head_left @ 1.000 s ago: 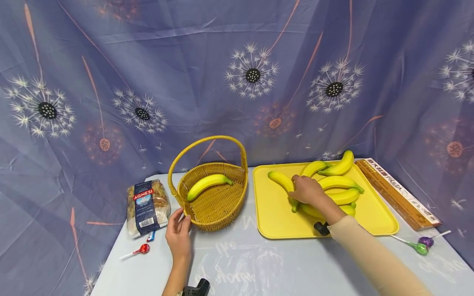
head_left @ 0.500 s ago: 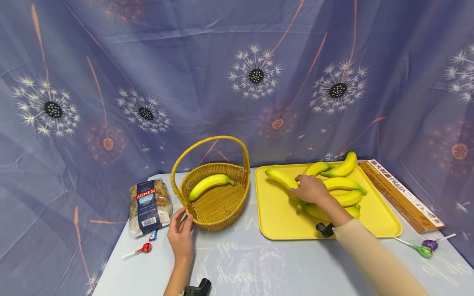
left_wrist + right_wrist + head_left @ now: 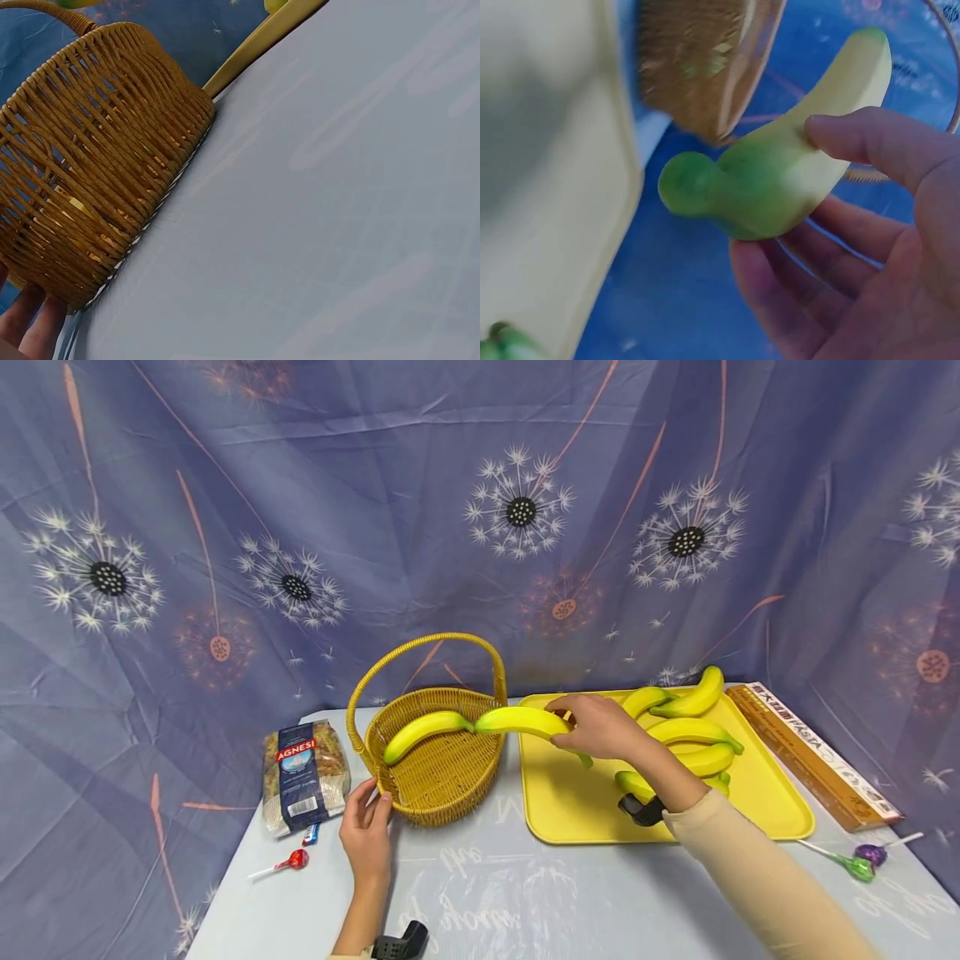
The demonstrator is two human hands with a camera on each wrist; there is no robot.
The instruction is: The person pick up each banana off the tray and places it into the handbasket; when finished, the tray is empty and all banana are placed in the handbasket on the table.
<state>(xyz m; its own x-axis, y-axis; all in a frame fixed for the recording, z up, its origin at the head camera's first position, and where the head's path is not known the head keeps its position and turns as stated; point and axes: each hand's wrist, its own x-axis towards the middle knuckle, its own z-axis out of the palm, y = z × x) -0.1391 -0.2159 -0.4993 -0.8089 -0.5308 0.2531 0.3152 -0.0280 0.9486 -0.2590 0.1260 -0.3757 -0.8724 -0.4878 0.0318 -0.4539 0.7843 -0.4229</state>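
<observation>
The right hand [image 3: 600, 727] grips a banana [image 3: 521, 721] in curled fingers, held in the air between tray [image 3: 555, 793] and basket [image 3: 442, 777]; its long axis lies level, tip pointing left at the basket. The left hand [image 3: 365, 831] rests relaxed against the basket's wall.

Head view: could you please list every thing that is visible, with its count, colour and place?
Banana in hand: 1, yellow, above basket rim.
Banana in basket: 1, yellow.
Bananas on tray: about 5, yellow.
Basket: 1, tan wicker, centre.
Tray: 1, yellow, right of basket.
Pasta bag: 1, left of basket.
Pasta box: 1, brown, right of tray.
Lollipops: red left; green, purple right.
Table: pale blue.
Left hand: touches basket.
Right hand: holds banana.
</observation>
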